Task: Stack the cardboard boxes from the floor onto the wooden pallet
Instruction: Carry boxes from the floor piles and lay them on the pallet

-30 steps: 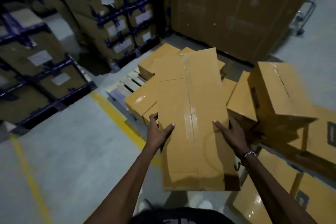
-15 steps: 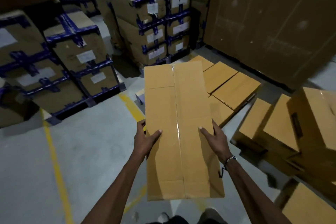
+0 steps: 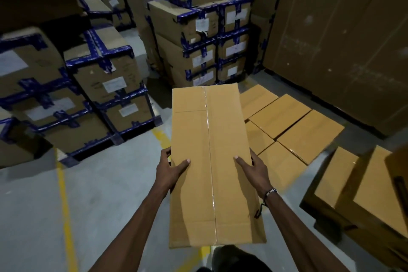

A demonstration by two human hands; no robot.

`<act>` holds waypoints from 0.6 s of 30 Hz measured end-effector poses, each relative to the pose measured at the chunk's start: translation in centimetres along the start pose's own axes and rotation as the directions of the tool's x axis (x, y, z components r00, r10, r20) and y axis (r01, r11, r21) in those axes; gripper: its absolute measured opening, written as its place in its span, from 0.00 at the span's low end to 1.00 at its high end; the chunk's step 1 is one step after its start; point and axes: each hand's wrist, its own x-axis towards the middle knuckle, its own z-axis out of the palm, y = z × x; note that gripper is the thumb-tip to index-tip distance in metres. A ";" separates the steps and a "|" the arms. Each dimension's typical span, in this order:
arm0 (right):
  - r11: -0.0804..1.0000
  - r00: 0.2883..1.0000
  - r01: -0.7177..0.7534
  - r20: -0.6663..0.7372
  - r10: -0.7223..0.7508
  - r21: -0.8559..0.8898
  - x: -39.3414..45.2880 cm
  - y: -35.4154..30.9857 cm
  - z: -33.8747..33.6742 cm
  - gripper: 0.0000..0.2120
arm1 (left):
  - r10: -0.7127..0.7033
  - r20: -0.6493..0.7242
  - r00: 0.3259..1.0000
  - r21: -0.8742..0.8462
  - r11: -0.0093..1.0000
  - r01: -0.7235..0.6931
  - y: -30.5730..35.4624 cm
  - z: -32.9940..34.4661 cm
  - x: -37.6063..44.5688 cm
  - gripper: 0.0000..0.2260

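You've got the long taped cardboard box (image 3: 209, 161) gripped at both edges, left hand (image 3: 171, 169) and right hand (image 3: 254, 170), thumbs on top, above the flat-laid boxes (image 3: 293, 130).

The long box (image 3: 212, 161) sits between the left hand (image 3: 170, 169) and right hand (image 3: 254, 170). Just right of the right hand there's a flat layer of boxes (image 3: 293, 126) (touching each other), and the taped stacks (image 3: 99, 86) are off beyond the left hand.

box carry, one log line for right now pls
phase: carrying | box: lifted, long side pointing ahead | left hand: grips left edge | right hand: grips right edge | laid boxes: ahead-right
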 end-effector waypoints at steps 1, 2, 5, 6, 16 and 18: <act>1.000 1.000 -0.006 0.006 0.006 0.005 1.6 -0.4 0.4 0.26 | -0.008 -0.004 1.000 0.007 1.000 0.008 0.5 -0.1 1.4 0.33; 1.000 1.000 -0.015 0.011 0.015 0.004 3.0 -0.9 0.7 0.25 | -0.017 -0.013 1.000 0.011 1.000 0.017 1.0 -0.2 2.7 0.33; 1.000 1.000 -0.012 0.028 0.011 0.004 6.6 -2.2 1.6 0.24 | -0.011 -0.021 1.000 0.039 0.999 0.012 2.6 -0.6 6.3 0.34; 1.000 0.999 -0.017 0.034 0.017 0.003 7.8 -2.6 1.9 0.23 | -0.015 -0.020 1.000 0.046 0.999 0.016 3.1 -0.8 7.6 0.34; 0.997 0.997 -0.080 -0.024 0.080 0.000 17.4 -5.3 8.6 0.27 | -0.010 0.036 0.999 0.070 0.998 0.008 6.1 -4.1 20.0 0.31; 0.995 0.994 -0.099 -0.053 0.100 0.025 19.0 -6.0 10.7 0.26 | -0.003 0.073 0.997 0.077 0.997 -0.003 6.3 -5.3 23.2 0.31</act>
